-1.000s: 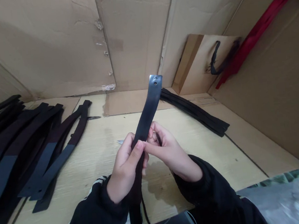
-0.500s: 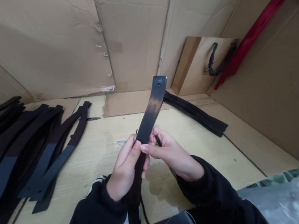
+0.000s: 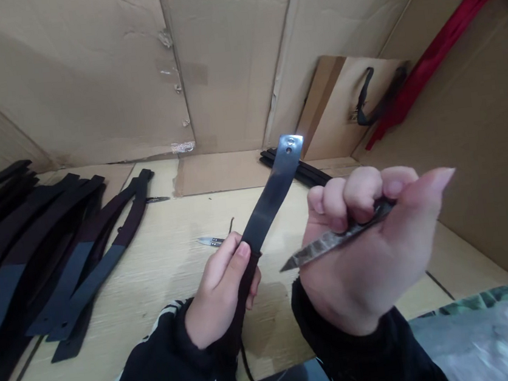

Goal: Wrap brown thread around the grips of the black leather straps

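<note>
My left hand (image 3: 217, 292) is shut around a long black leather-like strap (image 3: 273, 197), which stands up tilted to the right, with a punched hole near its glossy top end. Its lower length hangs down past my wrist. My right hand (image 3: 361, 245) is a fist around a small knife (image 3: 328, 244) with a mottled steel blade, its handle hidden by my fingers. The blade points left, with its tip a short gap from the strap and not touching it.
A small blade (image 3: 211, 241) and a second one (image 3: 156, 199) lie on the pale wood table (image 3: 170, 224). Several black straps (image 3: 59, 249) lie at left, and a bundle (image 3: 295, 167) at the back. Cardboard walls, a paper bag (image 3: 349, 100) and a red strip (image 3: 434, 47) stand behind.
My right hand has come away from the strap and moved up to the right, now showing the knife. The strap has tilted further right.
</note>
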A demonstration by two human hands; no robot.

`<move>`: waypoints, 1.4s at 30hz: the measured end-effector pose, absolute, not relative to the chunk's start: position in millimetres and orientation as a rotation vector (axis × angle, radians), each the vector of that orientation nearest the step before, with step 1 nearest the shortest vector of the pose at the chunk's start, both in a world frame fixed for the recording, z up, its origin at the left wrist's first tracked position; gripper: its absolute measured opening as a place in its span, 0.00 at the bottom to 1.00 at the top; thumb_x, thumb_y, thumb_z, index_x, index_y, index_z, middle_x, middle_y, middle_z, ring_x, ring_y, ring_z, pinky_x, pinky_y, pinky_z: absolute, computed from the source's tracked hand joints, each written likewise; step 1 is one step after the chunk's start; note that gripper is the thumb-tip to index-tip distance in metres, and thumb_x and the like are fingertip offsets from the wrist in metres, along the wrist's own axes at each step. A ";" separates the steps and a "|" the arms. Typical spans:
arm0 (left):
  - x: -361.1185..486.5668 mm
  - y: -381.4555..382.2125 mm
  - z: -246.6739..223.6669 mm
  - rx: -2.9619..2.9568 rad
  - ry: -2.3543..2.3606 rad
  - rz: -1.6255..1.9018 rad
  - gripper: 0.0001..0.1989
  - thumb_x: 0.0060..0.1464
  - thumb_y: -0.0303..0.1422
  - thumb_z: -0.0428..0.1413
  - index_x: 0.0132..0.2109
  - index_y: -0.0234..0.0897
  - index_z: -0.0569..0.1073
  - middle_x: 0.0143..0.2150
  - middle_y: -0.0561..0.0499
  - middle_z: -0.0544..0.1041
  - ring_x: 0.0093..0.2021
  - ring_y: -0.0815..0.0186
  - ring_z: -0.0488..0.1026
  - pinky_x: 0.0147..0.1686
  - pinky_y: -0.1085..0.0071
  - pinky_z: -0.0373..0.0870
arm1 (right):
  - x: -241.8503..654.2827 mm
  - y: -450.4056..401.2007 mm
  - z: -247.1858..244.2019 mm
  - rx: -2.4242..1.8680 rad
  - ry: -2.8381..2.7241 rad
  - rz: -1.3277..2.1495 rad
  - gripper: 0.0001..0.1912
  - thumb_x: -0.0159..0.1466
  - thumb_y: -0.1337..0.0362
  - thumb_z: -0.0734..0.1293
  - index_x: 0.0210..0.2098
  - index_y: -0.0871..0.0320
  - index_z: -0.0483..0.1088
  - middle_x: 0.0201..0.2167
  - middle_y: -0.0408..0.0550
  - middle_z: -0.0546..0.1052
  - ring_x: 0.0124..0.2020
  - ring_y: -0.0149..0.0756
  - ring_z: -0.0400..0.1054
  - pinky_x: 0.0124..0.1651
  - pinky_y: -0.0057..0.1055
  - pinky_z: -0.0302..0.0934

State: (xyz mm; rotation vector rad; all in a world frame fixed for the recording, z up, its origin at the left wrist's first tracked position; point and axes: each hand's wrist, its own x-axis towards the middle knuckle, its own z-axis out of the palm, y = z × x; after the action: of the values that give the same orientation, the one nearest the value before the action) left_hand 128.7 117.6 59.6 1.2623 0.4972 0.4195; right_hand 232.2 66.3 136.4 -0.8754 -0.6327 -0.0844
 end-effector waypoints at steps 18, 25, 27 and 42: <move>128.7 118.4 56.3 1.243 0.498 0.412 0.16 0.58 0.46 0.47 0.33 0.37 0.60 0.18 0.59 0.64 0.16 0.78 0.60 0.16 0.82 0.57 | 220.8 94.2 116.5 -0.936 -0.567 -0.327 0.15 0.71 0.62 0.49 0.26 0.54 0.46 0.20 0.39 0.48 0.17 0.28 0.46 0.21 0.28 0.45; 129.7 118.5 47.4 1.212 0.544 0.455 0.16 0.57 0.47 0.48 0.33 0.37 0.62 0.17 0.59 0.65 0.16 0.77 0.60 0.17 0.81 0.57 | 216.2 93.5 106.9 -0.972 -0.680 -0.387 0.11 0.69 0.64 0.52 0.29 0.54 0.50 0.21 0.40 0.50 0.20 0.29 0.52 0.24 0.28 0.53; 130.1 118.7 47.2 1.205 0.550 0.465 0.16 0.56 0.47 0.49 0.34 0.37 0.62 0.17 0.59 0.65 0.15 0.77 0.60 0.17 0.81 0.56 | 218.5 90.4 102.7 -0.977 -0.777 -0.430 0.07 0.68 0.63 0.55 0.32 0.53 0.54 0.22 0.41 0.55 0.22 0.29 0.56 0.26 0.30 0.56; 128.1 119.7 55.9 1.306 0.512 0.437 0.16 0.59 0.47 0.45 0.35 0.37 0.61 0.19 0.59 0.65 0.16 0.78 0.59 0.18 0.81 0.57 | 251.4 38.3 102.2 -1.352 -1.294 0.040 0.03 0.61 0.69 0.67 0.31 0.57 0.70 0.29 0.41 0.73 0.25 0.25 0.63 0.25 0.25 0.60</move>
State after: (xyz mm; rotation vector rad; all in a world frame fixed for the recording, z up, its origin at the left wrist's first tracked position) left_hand 128.1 119.7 55.9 1.3062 0.5124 0.4369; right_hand 251.4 38.3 102.2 -1.3522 -1.2941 0.0396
